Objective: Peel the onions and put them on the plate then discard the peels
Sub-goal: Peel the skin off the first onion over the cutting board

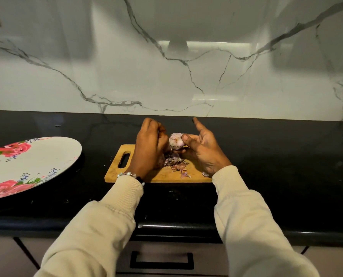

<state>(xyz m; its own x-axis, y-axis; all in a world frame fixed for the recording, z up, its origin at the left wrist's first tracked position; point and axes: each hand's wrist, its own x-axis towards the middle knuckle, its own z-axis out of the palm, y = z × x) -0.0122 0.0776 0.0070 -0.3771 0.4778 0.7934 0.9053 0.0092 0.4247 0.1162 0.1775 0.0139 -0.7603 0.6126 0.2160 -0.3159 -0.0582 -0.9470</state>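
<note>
1. We held the onion (176,141) above the wooden cutting board (158,172); our right hand (201,150) pinched it between thumb and lower fingers, the index and remaining fingers spread apart and raised.
2. Our left hand (149,145) was curled against the onion's left side, apparently pinching a strip of skin; the fingertips themselves were hidden, so we could not confirm the strip.
3. The onion showed a pale, purple-streaked surface; we judged it largely but perhaps not wholly peeled.
4. Loose peels (176,162) lay in a small heap on the board directly beneath the onion, with a few scraps nearer the board's front edge.
5. The floral plate (46,154) stood well apart to the left on the black counter (286,156); no onion was on its visible part.
6. Risks, as we judged them: the light two-point pinch could let the smooth bulb slip and roll off the board; a hard tug could tear flesh away with the skin; thin scraps could scatter onto the counter, complicating disposal.
</note>
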